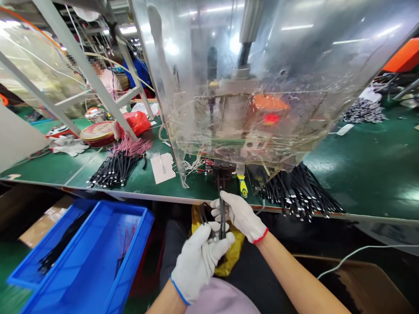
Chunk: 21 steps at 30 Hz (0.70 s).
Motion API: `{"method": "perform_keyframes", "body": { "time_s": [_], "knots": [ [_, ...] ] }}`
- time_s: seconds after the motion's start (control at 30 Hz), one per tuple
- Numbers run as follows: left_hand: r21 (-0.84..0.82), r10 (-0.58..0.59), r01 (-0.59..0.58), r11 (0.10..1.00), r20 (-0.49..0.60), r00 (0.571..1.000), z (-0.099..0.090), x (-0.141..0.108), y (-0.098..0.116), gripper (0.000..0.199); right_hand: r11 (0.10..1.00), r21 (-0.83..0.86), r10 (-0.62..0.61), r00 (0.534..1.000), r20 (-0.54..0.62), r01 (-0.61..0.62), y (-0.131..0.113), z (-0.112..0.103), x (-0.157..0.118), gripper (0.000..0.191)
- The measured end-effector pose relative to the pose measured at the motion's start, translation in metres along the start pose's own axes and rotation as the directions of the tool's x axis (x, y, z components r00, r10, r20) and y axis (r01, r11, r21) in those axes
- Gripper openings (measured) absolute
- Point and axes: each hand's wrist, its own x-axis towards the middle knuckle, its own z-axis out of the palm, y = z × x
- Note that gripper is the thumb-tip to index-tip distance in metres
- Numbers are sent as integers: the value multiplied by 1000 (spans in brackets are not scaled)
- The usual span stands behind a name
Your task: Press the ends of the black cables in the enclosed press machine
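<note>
Black cables run down from a dark fixture at the table's front edge. My left hand, in a white glove with a blue cuff, is closed on their lower part. Higher up, near the fixture, my right hand, gloved with a red cuff, pinches the same cables. A bent dark cable end shows beside my left fingers. To the right on the table lies a pile of black cables; a bundle of black cables with pink wires lies to the left.
A clear plastic shield hangs above the fixture. A yellow-green tool lies right of it, white card to its left. Blue trays stand below the table at left. A seated person is in the back left.
</note>
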Motion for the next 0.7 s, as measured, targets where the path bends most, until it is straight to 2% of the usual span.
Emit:
{"method": "perform_keyframes", "body": {
  "time_s": [0.1, 0.3, 0.5, 0.7],
  "knots": [
    [7, 25, -25, 1000, 0, 1000, -4, 4, -4, 20, 997, 6, -78, 996, -41, 79, 0, 0, 4, 32],
    [10, 58, -58, 998, -88, 994, -19, 11, -5, 16, 993, 70, -84, 988, -130, 94, -13, 9, 18, 29],
    [31, 93, -90, 995, -115, 989, -41, 16, -8, 16, 996, 77, -36, 982, -188, 52, -21, 16, 23, 34],
    [43, 73, -66, 997, -166, 983, -48, 15, -8, 16, 995, 92, -19, 981, -194, 38, -21, 19, 25, 33]
  ]
}}
